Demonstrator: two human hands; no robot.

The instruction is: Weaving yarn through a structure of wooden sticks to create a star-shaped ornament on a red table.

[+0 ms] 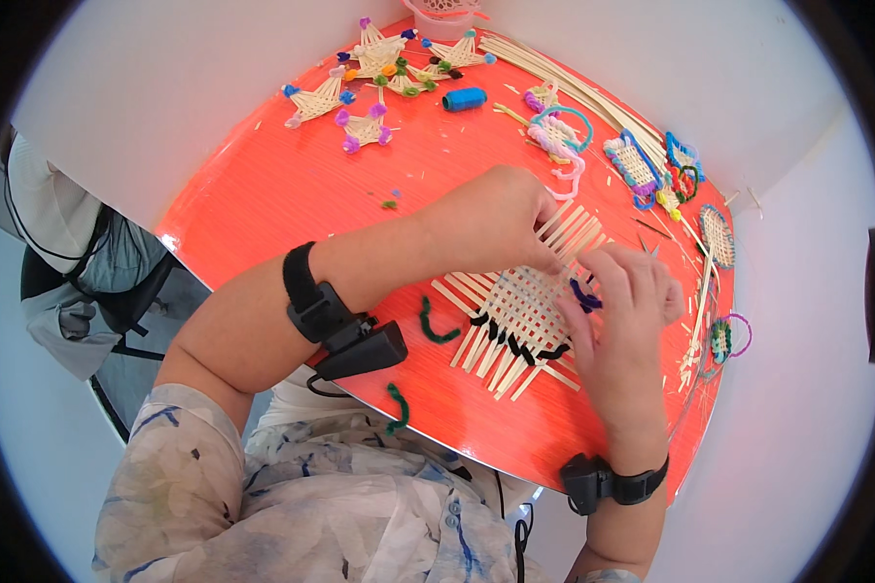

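Note:
A woven mat of pale flat strips (pixel 527 303) lies before me, its loose strip ends sticking out around the weave. A black pipe cleaner (pixel 515 346) winds through the strips along its near edge. My left hand (pixel 515 219) reaches over the far side, thumb on the weave and fingers curled round the strips, partly hidden. At the mat's right side, my right hand (pixel 620 301) pinches a dark purple pipe cleaner (pixel 583 294) against the strips. To the left lies a short green pipe cleaner (pixel 437 325); another green piece (pixel 397 408) sits by the table's near edge.
The red table (pixel 262 209) holds several woven stars (pixel 365 127) at the far left and a blue thread spool (pixel 465 99). Small woven pieces (pixel 634 165) and long strips (pixel 574 83) line the right side. White partitions (pixel 194 87) stand around it.

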